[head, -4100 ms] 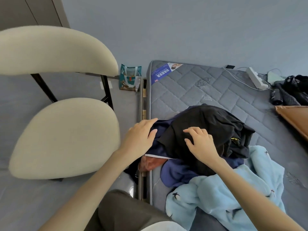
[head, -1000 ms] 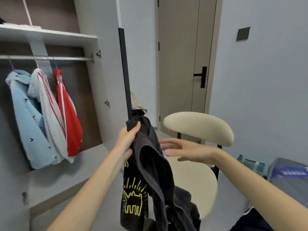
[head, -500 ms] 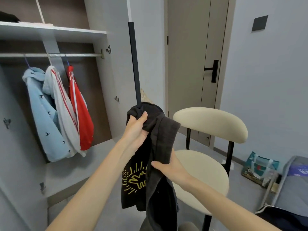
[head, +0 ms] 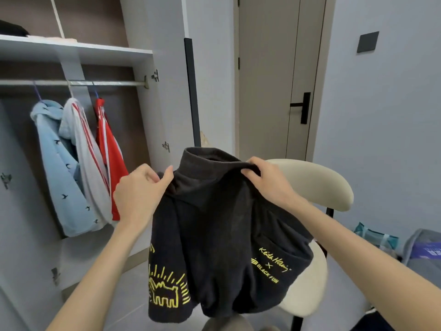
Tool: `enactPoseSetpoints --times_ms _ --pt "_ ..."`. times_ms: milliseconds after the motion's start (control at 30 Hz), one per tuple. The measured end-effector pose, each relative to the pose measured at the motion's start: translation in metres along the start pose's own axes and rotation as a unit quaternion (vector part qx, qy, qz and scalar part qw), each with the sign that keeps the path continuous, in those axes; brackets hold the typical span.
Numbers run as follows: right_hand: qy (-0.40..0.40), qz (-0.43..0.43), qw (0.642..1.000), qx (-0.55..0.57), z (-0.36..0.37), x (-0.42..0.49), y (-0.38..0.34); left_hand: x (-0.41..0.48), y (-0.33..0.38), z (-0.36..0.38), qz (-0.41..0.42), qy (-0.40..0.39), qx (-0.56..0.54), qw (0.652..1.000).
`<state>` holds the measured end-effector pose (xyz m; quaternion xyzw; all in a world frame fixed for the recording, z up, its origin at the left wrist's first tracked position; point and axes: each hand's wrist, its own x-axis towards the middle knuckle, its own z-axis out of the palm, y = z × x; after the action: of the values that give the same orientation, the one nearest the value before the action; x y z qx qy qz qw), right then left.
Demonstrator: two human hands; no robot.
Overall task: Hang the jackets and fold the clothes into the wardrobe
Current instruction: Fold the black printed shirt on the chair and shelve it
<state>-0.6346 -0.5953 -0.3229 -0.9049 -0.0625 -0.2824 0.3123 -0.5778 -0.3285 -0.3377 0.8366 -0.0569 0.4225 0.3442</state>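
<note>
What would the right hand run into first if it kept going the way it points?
The black garment it grips; the right hand points up-left into the collar. Beyond, probably the wardrobe door, though depth is unclear.

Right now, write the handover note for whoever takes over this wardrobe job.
Left hand: pinches the black garment at one shoulder.
Right hand: grips the other shoulder, by the collar.
The garment hangs spread between them, in front of the chair.
Done: light blue jacket, white jacket and red jacket hang on the wardrobe rail.
Left: the black garment is not yet hung or put away.
</note>
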Motion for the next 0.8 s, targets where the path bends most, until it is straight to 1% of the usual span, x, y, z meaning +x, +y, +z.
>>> enactPoseSetpoints --times_ms 33,67,100,133,167,200,233,300,367,433,533,567,633,700,733,800 --pt "-0.001 -0.019 1.0 -0.023 -0.005 0.006 -0.005 -0.001 0.005 -0.004 0.035 0.016 -0.052 0.998" --pt "-0.005 -0.03 0.999 -0.038 -0.009 0.011 -0.009 0.0 0.011 -0.006 0.079 -0.018 -0.115 0.99" --pt "-0.013 -0.035 0.998 -0.046 -0.012 0.016 -0.014 0.001 0.02 -0.007 0.136 -0.097 -0.153 0.974" --pt "-0.026 -0.04 0.998 -0.05 -0.014 0.019 -0.019 0.001 0.029 -0.006 0.197 -0.189 -0.161 0.948" --pt "-0.04 -0.047 0.997 -0.051 -0.014 0.022 -0.023 -0.001 0.036 -0.003 0.244 -0.27 -0.148 0.92" --pt "-0.05 -0.054 0.996 -0.047 -0.014 0.024 -0.026 -0.005 0.042 -0.001 0.271 -0.321 -0.115 0.9" --pt "-0.054 -0.057 0.996 -0.038 -0.014 0.025 -0.027 -0.01 0.044 0.003 0.273 -0.343 -0.078 0.896" --pt "-0.05 -0.051 0.997 -0.011 -0.015 0.026 -0.025 -0.016 0.041 0.009 0.228 -0.355 -0.009 0.907" --pt "-0.049 -0.041 0.998 0.016 -0.018 0.026 -0.016 -0.019 0.036 0.013 0.197 -0.376 0.052 0.904" --pt "-0.074 -0.036 0.996 0.029 -0.02 0.024 -0.007 -0.014 0.034 0.014 0.206 -0.357 0.108 0.905" --pt "-0.151 -0.006 0.988 0.031 -0.019 0.017 0.007 0.006 0.035 0.011 0.229 -0.243 0.162 0.928" --pt "-0.186 0.005 0.982 0.018 -0.015 0.014 0.012 0.012 0.036 0.011 0.252 -0.205 0.175 0.93" --pt "-0.265 0.01 0.964 -0.001 -0.003 0.008 0.019 0.021 0.043 0.011 0.307 -0.144 0.211 0.917" --pt "-0.336 0.03 0.941 0.002 0.012 0.002 0.027 0.027 0.048 0.009 0.334 -0.115 0.241 0.904" --pt "-0.351 0.037 0.935 -0.022 0.018 0.0 0.034 0.031 0.047 0.007 0.332 -0.108 0.252 0.903" --pt "-0.351 0.047 0.932 -0.083 0.028 -0.007 0.049 0.04 0.039 0.001 0.311 -0.097 0.271 0.906"
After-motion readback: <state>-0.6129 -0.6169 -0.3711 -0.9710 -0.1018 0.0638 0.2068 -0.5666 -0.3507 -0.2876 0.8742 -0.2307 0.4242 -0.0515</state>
